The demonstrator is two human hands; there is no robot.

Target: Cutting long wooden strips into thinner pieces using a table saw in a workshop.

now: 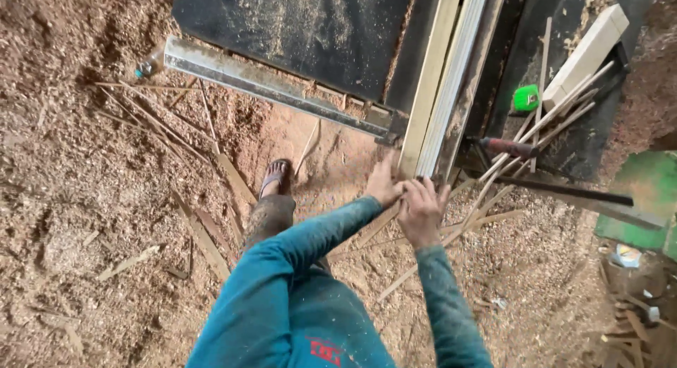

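planks: bundle of long pale wooden planks (443,79) lying lengthwise on the dark machine table (310,29), near ends overhanging the table edge toward the person
left hand: left hand (384,184) set against the near end of the outer left plank, fingers curled round its lower corner, partly closed, not a fist
right hand: right hand (422,211) just beside the left, back of hand to the camera, fingers (431,188) spread and pressed up on the plank ends; underside grip hidden, cannot tell if it clasps
arm pose: both arms stretched forward and down in teal sleeves, elbows nearly straight, hands almost touching each other
handling: judged stiff and rigid, long so likely heavy and awkward at one end; dusty faces probably slippery; not fragile, edges may splinter
where to hold: judged best at the near end faces and long edges, one hand each side of the bundle
metal rail: grey steel rail (268,82) running slantwise along the table edge, left of the planks
floor: sawdust floor (84,198) strewn with thin offcut strips (493,198)
foot: sandalled foot (275,177) planted near the table base
other: green cup (525,98) and a pale wood block (589,54) on the far side, well apart from the hands
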